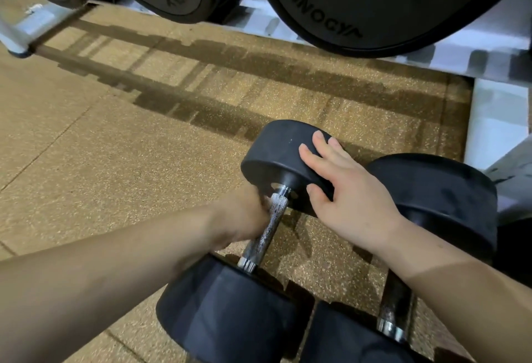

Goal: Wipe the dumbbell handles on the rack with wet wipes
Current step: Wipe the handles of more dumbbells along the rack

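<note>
Head view: the left hand closes its grip around the dumbbell handle, and no wipe is visible. The right hand lies spread on the head beyond the handle. If this hand slips, the rubbing may roll the weight into the neighbouring dumbbell, right of the handle.

To the left the speckled tan rubber floor lies open, and a hand could come in from that side unhindered. The right is tight: the black round-headed dumbbell lies just beside a second black dumbbell, the narrow gap between them crossed by the right hand flat on the far head, while the left hand wraps the knurled steel handle. Beyond, big black rubber heads on the white metal rack overhang the floor.
</note>
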The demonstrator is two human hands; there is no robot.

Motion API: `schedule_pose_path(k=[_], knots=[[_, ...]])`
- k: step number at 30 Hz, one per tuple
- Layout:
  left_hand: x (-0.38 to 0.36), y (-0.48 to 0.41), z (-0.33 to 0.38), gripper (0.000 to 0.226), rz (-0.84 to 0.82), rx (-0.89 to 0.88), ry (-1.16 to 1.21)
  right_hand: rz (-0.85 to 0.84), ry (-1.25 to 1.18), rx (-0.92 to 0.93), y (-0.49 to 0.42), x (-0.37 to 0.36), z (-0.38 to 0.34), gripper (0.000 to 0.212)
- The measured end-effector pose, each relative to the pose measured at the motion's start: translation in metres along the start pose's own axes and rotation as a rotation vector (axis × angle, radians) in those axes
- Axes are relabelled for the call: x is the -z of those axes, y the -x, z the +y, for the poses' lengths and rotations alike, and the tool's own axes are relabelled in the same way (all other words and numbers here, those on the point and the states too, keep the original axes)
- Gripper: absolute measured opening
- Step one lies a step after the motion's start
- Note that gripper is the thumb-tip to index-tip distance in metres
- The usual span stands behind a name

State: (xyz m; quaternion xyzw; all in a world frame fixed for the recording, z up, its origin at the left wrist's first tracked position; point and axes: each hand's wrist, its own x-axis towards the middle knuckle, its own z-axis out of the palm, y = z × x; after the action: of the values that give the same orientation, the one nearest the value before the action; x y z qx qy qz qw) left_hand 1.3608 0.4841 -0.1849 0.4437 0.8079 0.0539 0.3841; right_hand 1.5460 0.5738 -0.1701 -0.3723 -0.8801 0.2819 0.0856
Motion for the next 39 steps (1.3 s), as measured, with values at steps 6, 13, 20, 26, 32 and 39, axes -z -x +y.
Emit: schedule_pose_path(k=[6,13,20,26,32,39], knots=[[0.023,0.010,0.008,0.020,0.071,-0.036,-0.021,-0.014,0.033,0.007,0.001,0.000,-0.002,0.067],[-0.007,0.014,0.002,0.014,0.155,-0.149,-0.196,-0.068,-0.016,0.053,-0.003,0.007,0.007,0.071],[-0.005,-0.004,-0.006,0.005,0.421,-0.313,-0.163,-0.112,-0.039,0.060,-0.002,0.009,0.014,0.078],[-0.004,-0.014,-0.017,0.018,0.173,-0.339,0.021,-0.101,-0.025,0.059,-0.001,0.008,0.012,0.080],[0.005,0.012,-0.023,0.006,-0.263,-0.383,-0.213,-0.099,-0.011,0.054,0.000,0.009,0.014,0.079],[-0.006,-0.013,-0.001,0.010,0.340,-0.383,-0.069,-0.074,-0.004,0.049,-0.002,0.005,0.010,0.078]])
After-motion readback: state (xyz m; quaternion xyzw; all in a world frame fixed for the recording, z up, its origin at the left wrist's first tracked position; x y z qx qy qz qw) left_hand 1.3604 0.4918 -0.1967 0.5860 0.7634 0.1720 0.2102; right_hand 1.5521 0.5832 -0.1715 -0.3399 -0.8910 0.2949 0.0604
